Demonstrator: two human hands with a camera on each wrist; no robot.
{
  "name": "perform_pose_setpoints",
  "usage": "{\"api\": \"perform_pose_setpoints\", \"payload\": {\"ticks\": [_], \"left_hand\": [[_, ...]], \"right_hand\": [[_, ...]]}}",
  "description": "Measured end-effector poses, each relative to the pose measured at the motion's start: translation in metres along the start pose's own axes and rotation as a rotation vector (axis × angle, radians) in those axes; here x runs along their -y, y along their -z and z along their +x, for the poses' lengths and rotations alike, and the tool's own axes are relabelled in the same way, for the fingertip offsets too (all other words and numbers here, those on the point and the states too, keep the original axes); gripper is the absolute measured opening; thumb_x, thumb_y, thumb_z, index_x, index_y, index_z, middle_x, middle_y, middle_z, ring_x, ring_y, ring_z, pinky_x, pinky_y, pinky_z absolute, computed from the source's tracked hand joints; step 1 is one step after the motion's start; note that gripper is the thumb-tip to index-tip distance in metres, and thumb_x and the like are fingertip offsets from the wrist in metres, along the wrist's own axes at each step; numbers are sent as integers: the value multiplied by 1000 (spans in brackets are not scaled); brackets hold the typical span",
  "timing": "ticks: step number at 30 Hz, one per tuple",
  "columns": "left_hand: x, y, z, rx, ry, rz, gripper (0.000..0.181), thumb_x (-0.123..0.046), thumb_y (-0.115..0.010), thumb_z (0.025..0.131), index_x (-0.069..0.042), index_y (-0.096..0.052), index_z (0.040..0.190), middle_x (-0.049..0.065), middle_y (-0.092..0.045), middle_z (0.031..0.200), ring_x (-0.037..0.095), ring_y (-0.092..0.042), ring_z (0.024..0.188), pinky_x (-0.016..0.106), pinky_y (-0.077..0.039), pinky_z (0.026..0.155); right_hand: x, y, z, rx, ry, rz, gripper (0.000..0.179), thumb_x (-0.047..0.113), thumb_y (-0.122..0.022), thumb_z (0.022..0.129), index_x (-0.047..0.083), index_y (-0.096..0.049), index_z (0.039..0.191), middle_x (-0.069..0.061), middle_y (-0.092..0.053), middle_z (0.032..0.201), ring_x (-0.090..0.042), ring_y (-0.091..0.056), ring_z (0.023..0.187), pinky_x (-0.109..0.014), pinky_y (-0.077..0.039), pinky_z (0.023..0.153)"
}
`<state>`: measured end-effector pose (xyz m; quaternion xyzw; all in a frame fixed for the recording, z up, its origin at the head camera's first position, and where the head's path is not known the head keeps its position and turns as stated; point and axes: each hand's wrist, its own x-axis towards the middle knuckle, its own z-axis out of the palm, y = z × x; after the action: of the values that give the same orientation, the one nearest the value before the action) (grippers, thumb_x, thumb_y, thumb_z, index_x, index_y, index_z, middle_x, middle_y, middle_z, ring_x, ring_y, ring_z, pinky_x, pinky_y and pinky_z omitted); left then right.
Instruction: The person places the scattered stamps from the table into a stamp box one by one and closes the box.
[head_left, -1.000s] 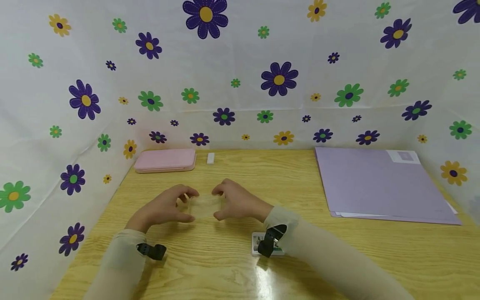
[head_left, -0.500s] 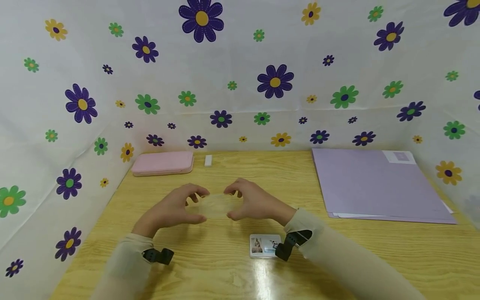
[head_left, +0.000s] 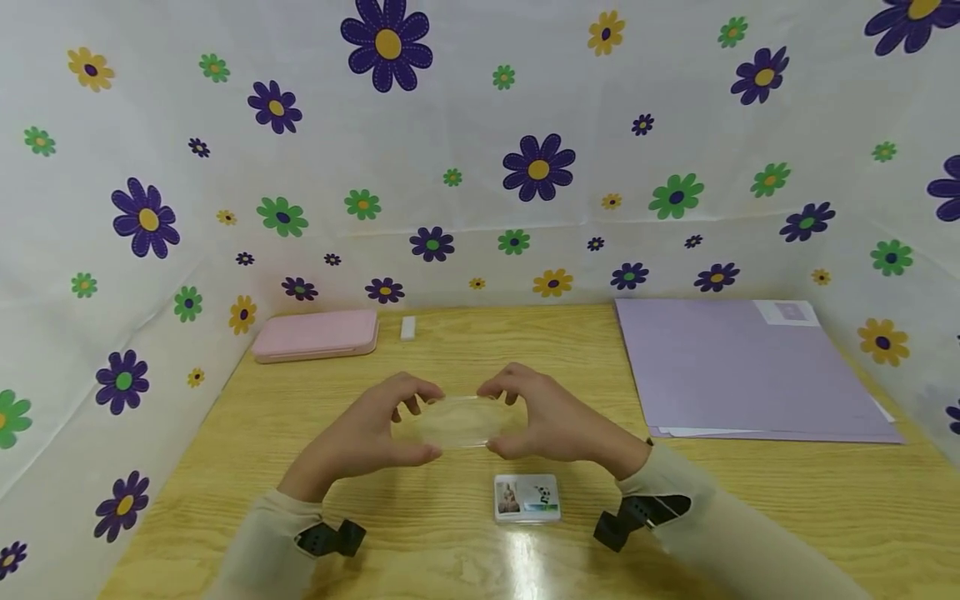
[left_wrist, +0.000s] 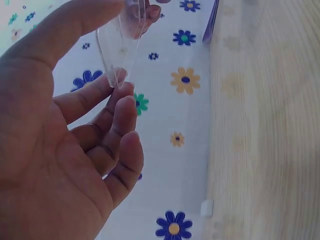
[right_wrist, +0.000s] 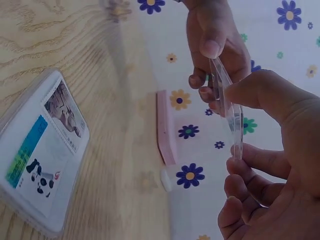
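Observation:
A clear, shallow rectangular plastic lid (head_left: 462,423) is held up over the table between both hands. My left hand (head_left: 367,429) pinches its left end, thumb at the near edge and fingers at the far edge. The right hand (head_left: 558,417) grips the opposite end in the same way. Seen edge-on in the right wrist view, the thin lid (right_wrist: 236,129) spans the thumb and fingertips. In front of the hands lies a small white case (head_left: 527,498), whose top shows a stamp-like picture and a panda picture (right_wrist: 42,177).
At the back left are a pink pencil case (head_left: 317,335) and a small white eraser-like block (head_left: 408,328). Purple folders (head_left: 738,367) with papers lie at the right of the wooden table (head_left: 420,542). A flowered cloth (head_left: 465,125) hangs behind and at the sides.
Both hands have moved right, carrying the lid with them. My right wrist no longer covers part of the white case. The view has shifted slightly.

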<state>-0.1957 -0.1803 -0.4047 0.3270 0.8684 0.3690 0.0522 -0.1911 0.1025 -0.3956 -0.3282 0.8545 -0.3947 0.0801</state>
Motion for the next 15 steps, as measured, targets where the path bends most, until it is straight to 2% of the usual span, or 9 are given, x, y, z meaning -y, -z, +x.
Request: {"api": "perform_pose_setpoints", "payload": {"ticks": [4, 9, 15], "left_hand": [[-8, -10, 3, -22, -41, -5, 58, -40, -83, 79, -24, -57, 129, -8, -56, 119, 19, -55, 101, 43, -48, 81], [-18, -22, 7, -37, -83, -6, 58, -41, -82, 79, -23, -57, 129, -8, -55, 117, 19, -56, 101, 37, -48, 79], [-27, -33, 12, -42, -81, -5, 59, -41, -83, 78, -26, -58, 128, -12, -54, 116, 13, -55, 101, 42, -50, 80]], "right_hand": [[-1, 8, -13, -8, -3, -12, 53, 28, -79, 82, 15, -60, 129, 3, -55, 119, -24, -51, 106, -48, -48, 81], [-3, 16, -28, -17, -10, -12, 52, 27, -79, 82, 17, -60, 129, 6, -54, 119, -21, -51, 106, -42, -47, 78], [-7, 21, -42, -26, -16, -30, 52, 29, -80, 82, 19, -59, 129, 7, -53, 119, -17, -50, 105, -40, -47, 78]]}}
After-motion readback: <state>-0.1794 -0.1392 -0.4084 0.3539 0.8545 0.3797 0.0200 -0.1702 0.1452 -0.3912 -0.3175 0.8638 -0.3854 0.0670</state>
